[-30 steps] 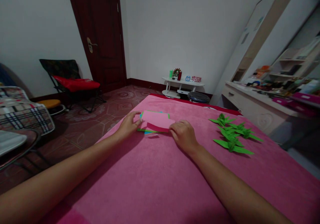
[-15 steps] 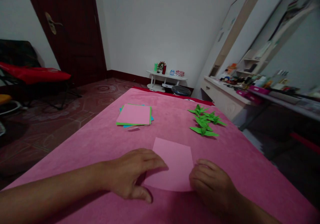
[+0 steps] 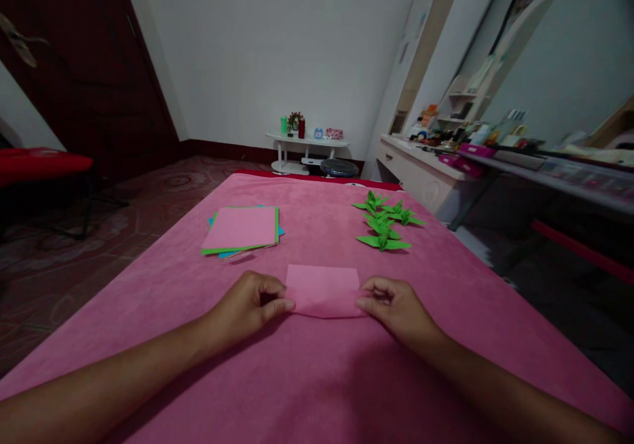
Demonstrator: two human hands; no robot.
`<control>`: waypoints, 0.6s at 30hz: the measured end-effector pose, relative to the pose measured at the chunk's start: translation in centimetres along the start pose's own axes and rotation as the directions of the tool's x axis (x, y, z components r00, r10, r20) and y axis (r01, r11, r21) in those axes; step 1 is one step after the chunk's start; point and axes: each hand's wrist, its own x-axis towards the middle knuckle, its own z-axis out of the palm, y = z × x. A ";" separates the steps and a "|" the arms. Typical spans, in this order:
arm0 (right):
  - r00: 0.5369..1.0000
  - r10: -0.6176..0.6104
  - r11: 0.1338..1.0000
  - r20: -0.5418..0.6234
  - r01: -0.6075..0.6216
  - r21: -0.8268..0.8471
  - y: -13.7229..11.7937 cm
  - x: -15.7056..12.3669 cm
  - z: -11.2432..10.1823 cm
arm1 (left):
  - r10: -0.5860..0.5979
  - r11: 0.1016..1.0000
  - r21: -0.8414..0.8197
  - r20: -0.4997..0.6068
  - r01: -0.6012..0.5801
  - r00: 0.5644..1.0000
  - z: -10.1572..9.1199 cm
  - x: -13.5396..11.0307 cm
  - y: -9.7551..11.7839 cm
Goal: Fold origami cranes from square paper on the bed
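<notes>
A single pink paper sheet (image 3: 323,288) lies on the pink cloth-covered table (image 3: 317,378) in front of me, its near edge lifted and curling over. My left hand (image 3: 247,306) pinches the sheet's near left corner. At the near right corner, my right hand (image 3: 396,305) pinches it too. Both hands are closed on the paper. Farther back on the left sits a stack of coloured paper (image 3: 242,230) with a pink sheet on top and green and blue edges showing.
Several folded green paper figures (image 3: 384,222) lie at the back right of the table. A desk (image 3: 421,173) crowded with small items stands to the right. A low white shelf (image 3: 307,150) is by the far wall, a dark door and red chair (image 3: 39,166) at left.
One pink sheet came off the stack and was laid near me. Both hands now pinch its near corners and have lifted that edge, where half a second ago it lay flat.
</notes>
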 end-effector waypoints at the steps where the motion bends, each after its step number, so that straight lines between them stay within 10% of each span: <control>1: 1.000 0.025 0.999 -0.018 -0.024 0.024 0.0 0.5 0.1 | -0.047 0.999 -0.005 -0.032 0.046 0.998 0.1 0.3 -0.2; 11: 0.999 0.005 1.000 -0.040 -0.005 -0.013 0.9 4.9 0.3 | -0.266 0.959 0.065 -0.133 0.276 0.955 -0.5 3.9 -1.3; 18: 0.989 -0.102 0.993 -0.102 0.108 0.047 0.7 5.5 0.2 | -0.010 0.998 -0.067 -0.232 -0.006 0.973 -0.7 4.6 -1.4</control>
